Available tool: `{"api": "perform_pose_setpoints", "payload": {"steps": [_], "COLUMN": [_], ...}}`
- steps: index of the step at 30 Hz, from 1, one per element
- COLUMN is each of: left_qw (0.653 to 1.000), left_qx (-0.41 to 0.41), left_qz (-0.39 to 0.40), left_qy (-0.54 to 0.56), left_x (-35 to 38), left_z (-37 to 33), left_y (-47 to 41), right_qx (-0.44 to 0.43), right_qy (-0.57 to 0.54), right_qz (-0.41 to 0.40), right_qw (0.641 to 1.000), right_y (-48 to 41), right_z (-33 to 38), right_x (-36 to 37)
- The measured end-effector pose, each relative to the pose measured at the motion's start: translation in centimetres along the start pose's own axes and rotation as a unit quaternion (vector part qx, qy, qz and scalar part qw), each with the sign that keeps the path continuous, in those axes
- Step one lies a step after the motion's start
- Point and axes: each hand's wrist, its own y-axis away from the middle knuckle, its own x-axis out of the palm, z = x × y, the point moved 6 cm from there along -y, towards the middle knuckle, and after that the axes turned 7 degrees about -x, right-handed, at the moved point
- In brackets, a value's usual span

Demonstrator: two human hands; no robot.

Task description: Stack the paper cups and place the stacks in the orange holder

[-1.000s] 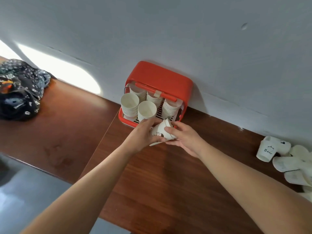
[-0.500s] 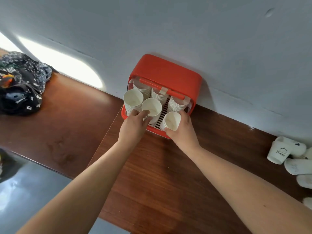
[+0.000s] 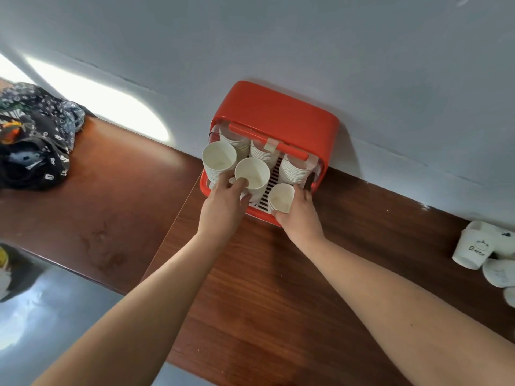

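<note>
- near the frame's center, the right hand (image 3: 299,218) wrapped its fingers around a short cup stack (image 3: 281,197) at the orange holder (image 3: 278,115)'s front right corner.
- just left, the left hand (image 3: 223,207) pinched the middle stack (image 3: 252,174), thumb on its rim.
- behind stood more stacks (image 3: 294,169).
- loose cups (image 3: 473,250) lay at the right edge.

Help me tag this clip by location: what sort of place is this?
Probably an office or break-room counter, though that is a guess. A long wooden counter runs along a plain grey wall, with an orange holder full of disposable paper cup stacks and more loose cups nearby.
</note>
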Motion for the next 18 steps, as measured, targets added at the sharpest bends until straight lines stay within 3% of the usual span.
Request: {"api": "perform_pose_setpoints", "payload": {"steps": [6, 9, 13, 18], "left_qw": [0.999, 0.993, 0.989, 0.974], "left_qx": [-0.006, -0.062, -0.063, 0.006], "left_qz": [0.002, -0.008, 0.114, 0.222], "left_qy": [0.048, 0.095, 0.071, 0.053], "left_x": [-0.6, -0.9, 2.6, 8.4], "left_z": [-0.3, -0.2, -2.8, -13.3], "left_y": [1.5, 3.9, 8.4, 10.8], "right_qx": [-0.011, -0.009, 0.041, 0.11], "right_qy": [0.043, 0.047, 0.073, 0.104], "right_qz": [-0.003, -0.002, 0.02, -0.002], "right_qw": [0.999, 0.999, 0.996, 0.989], "right_y": [1.2, 3.8, 8.9, 15.3], "right_z": [0.2, -1.0, -6.1, -15.9], "right_x": [-1.7, -4.1, -8.5, -17.4]}}
